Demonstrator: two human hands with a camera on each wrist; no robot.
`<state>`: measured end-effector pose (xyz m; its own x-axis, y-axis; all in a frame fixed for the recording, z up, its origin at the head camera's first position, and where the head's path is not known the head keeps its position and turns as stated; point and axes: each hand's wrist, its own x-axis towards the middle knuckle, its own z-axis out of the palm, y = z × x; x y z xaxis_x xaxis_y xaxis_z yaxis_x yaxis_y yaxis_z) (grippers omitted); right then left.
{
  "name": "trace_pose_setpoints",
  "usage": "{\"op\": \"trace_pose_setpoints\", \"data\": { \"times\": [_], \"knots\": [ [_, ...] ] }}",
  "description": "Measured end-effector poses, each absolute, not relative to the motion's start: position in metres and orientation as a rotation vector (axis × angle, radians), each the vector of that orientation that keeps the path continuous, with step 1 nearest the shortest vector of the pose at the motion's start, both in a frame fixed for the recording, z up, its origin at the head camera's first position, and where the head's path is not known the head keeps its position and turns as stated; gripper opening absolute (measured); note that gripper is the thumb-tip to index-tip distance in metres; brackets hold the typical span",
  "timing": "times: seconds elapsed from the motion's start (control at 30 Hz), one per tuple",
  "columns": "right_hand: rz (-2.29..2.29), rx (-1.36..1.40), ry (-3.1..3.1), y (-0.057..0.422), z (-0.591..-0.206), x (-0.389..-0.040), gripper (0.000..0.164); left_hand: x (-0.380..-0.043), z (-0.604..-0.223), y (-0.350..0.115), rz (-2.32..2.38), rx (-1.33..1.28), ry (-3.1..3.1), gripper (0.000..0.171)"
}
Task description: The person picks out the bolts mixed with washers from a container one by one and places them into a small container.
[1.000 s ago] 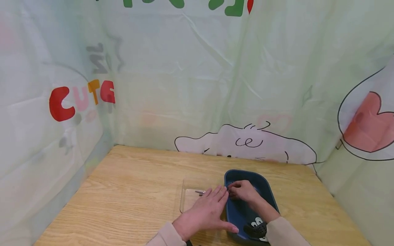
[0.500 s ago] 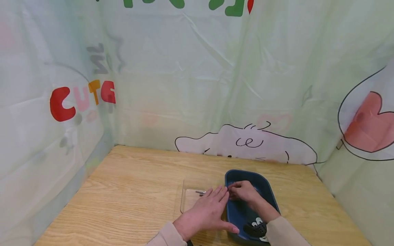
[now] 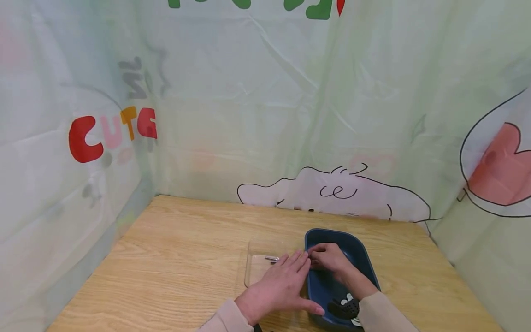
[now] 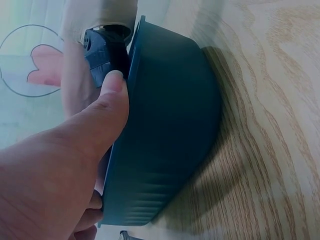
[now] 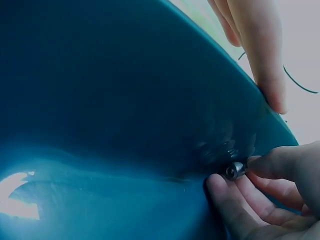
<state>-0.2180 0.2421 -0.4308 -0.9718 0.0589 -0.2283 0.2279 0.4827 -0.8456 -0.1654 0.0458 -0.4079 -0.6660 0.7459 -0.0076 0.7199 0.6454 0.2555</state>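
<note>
A deep blue plastic tray (image 3: 340, 233) with rounded corners stands on the wooden table. My left hand (image 3: 280, 286) lies with fingers extended along its left rim, and the thumb rests at the rim nearer me, as the left wrist view shows. Inside the tray, my right hand (image 3: 329, 258) reaches the left wall. Between thumb and fingers it pinches a small metal piece (image 5: 235, 171) with a hollow round end, close against that wall. Fingertips of the left hand (image 5: 267, 65) hang over the rim just above it in the right wrist view.
Left of the blue tray is a clear plastic tray (image 3: 247, 269), partly covered by my left hand, with a few small metal pieces (image 3: 271, 259) in it. A black wrist camera (image 3: 344, 309) sits at the right sleeve. Printed curtains (image 3: 207, 115) close off the table's back and sides.
The head view has shifted very slightly. Both hands keep the same places at the blue tray.
</note>
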Motion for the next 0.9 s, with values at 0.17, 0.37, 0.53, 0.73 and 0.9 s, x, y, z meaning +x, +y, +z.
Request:
{"op": "trace_pose_setpoints", "data": {
  "times": [0.17, 0.37, 0.53, 0.73, 0.9],
  "knots": [
    [-1.523, 0.248, 2.547, 0.2416, -0.4308, -0.2182, 0.025, -0.1653, -0.407, 0.0466, 0.335, 1.225, 2.759, 0.101],
    [-1.526, 0.263, 2.553, 0.2415, -0.4324, -0.2158, 0.024, -0.1643, -0.4059, 0.0479, 0.345, 1.223, 2.734, 0.101],
    [-1.535, 0.262, 2.549, 0.2426, -0.4324, -0.2147, 0.024, -0.1634, -0.4063, 0.0484, 0.346, 1.215, 2.735, 0.101],
    [-1.573, 0.274, 2.54, 0.2454, -0.4316, -0.2145, 0.024, -0.164, -0.4081, 0.0493, 0.352, 1.225, 2.735, 0.101],
    [-1.599, 0.245, 2.537, 0.2468, -0.4305, -0.2141, 0.025, -0.1637, -0.4064, 0.0488, 0.37, 1.197, 2.735, 0.102]
  ]
}}
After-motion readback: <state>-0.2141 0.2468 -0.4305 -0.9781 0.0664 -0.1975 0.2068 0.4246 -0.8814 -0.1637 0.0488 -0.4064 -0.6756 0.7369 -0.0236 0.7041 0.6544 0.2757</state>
